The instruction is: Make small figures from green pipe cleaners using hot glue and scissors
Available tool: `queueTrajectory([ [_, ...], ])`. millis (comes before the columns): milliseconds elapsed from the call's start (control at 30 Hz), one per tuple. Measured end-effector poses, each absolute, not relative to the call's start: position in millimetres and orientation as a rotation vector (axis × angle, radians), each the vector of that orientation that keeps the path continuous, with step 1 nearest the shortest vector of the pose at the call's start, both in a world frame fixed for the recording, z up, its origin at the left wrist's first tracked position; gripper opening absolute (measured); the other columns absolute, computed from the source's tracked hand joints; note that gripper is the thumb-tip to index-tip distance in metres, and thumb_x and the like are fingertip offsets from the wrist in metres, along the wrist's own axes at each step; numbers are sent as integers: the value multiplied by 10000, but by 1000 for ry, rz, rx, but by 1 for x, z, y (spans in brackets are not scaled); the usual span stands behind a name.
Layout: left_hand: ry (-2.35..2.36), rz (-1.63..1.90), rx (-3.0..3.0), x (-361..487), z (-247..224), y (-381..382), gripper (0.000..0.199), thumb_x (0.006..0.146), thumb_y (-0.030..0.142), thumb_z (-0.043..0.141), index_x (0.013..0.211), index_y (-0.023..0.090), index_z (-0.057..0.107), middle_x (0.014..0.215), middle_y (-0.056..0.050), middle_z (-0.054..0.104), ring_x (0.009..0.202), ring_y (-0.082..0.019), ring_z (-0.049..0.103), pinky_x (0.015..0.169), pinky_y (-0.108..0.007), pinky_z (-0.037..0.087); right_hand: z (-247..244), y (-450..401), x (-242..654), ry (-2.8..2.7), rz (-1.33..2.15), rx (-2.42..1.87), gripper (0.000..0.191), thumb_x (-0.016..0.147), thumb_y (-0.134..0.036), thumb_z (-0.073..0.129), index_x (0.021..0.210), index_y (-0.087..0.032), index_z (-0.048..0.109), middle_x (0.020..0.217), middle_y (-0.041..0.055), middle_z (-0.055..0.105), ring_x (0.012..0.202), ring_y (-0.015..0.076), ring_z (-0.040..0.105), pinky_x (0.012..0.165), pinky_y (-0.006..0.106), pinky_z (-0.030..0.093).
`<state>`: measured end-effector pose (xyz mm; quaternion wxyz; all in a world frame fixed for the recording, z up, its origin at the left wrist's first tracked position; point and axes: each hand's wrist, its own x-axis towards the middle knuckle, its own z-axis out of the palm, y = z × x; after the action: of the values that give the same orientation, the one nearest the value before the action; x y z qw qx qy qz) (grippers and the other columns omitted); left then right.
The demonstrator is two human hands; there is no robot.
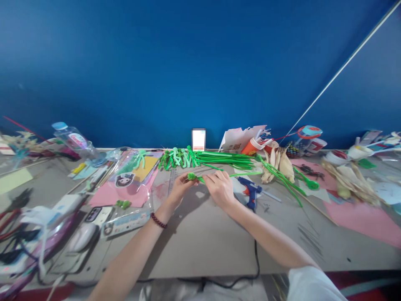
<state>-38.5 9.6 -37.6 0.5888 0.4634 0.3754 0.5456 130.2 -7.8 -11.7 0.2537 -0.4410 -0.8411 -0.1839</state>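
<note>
Over the middle of the desk, both my hands work on one green pipe cleaner [241,174]. At its left end is a small coiled head [191,176], pinched in the fingers of my left hand [178,190]. My right hand [219,189] is closed round the stem just beside it, and the stem runs out to the right past my knuckles. Behind my hands lie a bundle of straight green pipe cleaners [227,159] and a row of bent, light and dark green pieces [178,158]. A blue glue gun [251,191] lies right of my right hand.
A phone [198,140] stands against the blue wall. Pink paper [363,221], dried husks [286,165] and red cups [250,146] crowd the right. Leftward are a plastic bottle [73,138], a mouse [82,237] and clear bags. A black cord [257,259] hangs over the front edge.
</note>
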Motion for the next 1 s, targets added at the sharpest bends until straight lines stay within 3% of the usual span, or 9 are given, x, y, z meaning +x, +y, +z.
queueTrajectory([
  [167,838,1286,1119,-41,-38,11,231,613,274,770,774,162,647,704,-11,636,690,-152,617,730,-293,490,-14,-4,131,-2233,-419,-1197,239,937,-202,427,946,-202,666,819,38,681,780,192,450,734,326,282],
  [400,817,1273,1146,-42,-32,7,216,619,296,758,767,177,655,757,-6,633,716,-156,613,742,-305,505,-14,9,135,-2116,41,-1206,168,878,-249,553,831,-235,713,853,3,720,771,162,539,742,281,352],
  [533,796,1204,1215,-42,-31,6,194,633,300,746,755,175,662,815,-29,644,670,-152,605,620,-270,504,-9,16,140,-2049,333,-1144,158,855,-261,581,788,-237,722,825,-4,726,756,151,592,732,257,414],
  [667,779,1150,1247,-42,-33,6,215,667,330,724,785,161,665,688,-31,626,602,-149,584,496,-235,464,-8,21,143,-1991,547,-1138,134,819,-288,618,785,-226,731,794,16,719,762,163,628,696,253,452],
  [833,755,1213,1120,-37,-35,5,253,634,363,749,757,163,654,717,-16,600,547,-109,526,490,-237,465,-9,24,144,-1921,803,-1108,120,788,-281,638,779,-202,728,795,15,714,764,160,647,692,240,471],
  [1000,743,1159,1139,-36,-34,3,262,629,359,753,773,164,653,729,-13,582,543,-100,502,505,-236,454,-6,24,147,-1955,791,-1106,107,790,-265,637,782,-203,724,789,6,701,746,148,633,689,234,463],
])
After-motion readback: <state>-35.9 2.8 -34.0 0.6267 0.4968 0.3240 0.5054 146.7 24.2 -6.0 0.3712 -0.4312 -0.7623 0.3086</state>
